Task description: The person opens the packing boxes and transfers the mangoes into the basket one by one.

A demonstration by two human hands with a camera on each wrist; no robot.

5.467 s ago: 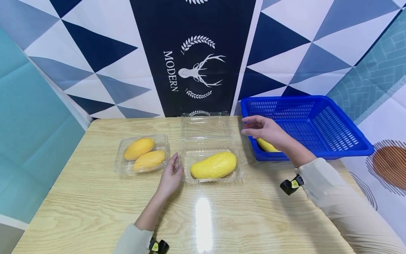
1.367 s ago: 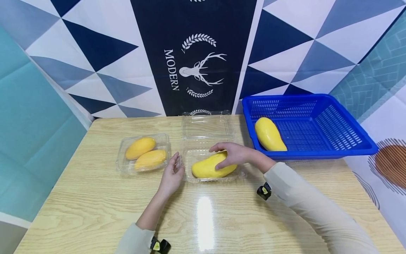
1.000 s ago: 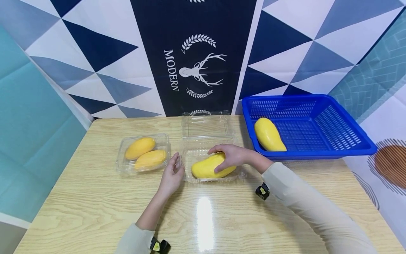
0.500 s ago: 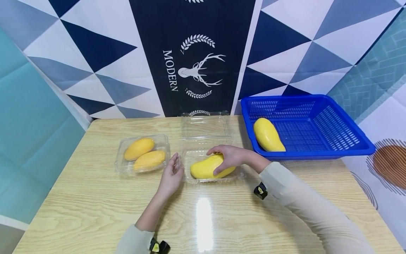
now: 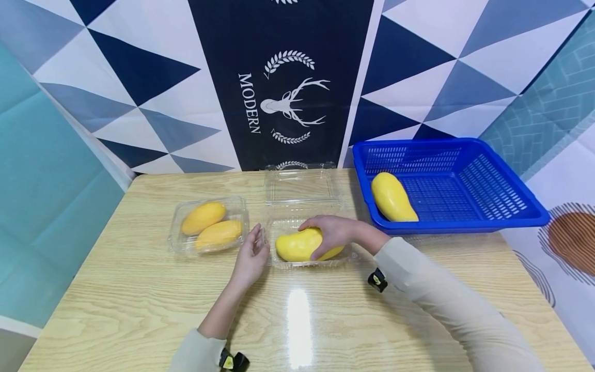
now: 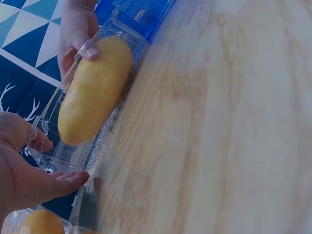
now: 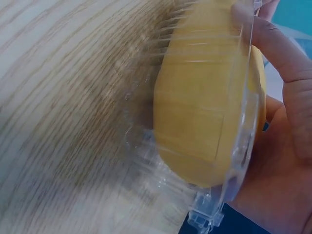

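A yellow mango (image 5: 297, 246) lies in an open clear plastic clamshell container (image 5: 307, 263) at the middle of the table. My right hand (image 5: 331, 233) grips its right half from above, thumb on the near side and fingers on the far side. In the right wrist view, the mango (image 7: 195, 107) shows through the container's wall. Against the container's left end rests my left hand (image 5: 251, 261), its fingers loosely extended. The left wrist view shows this hand (image 6: 29, 170) touching the container's end, apart from the mango (image 6: 97, 92).
Left of my left hand, a second clear container (image 5: 176, 245) holds two orange-yellow mangoes (image 5: 218, 235). A blue basket (image 5: 446, 226) at the right has one mango (image 5: 394, 197) inside. The open lid (image 5: 302, 186) lies toward the patterned backdrop (image 5: 288, 62).
My right hand has come from over the basket to the container and gripped the mango there. Lately, hand and mango have shifted slightly left. My left hand has stayed in place.
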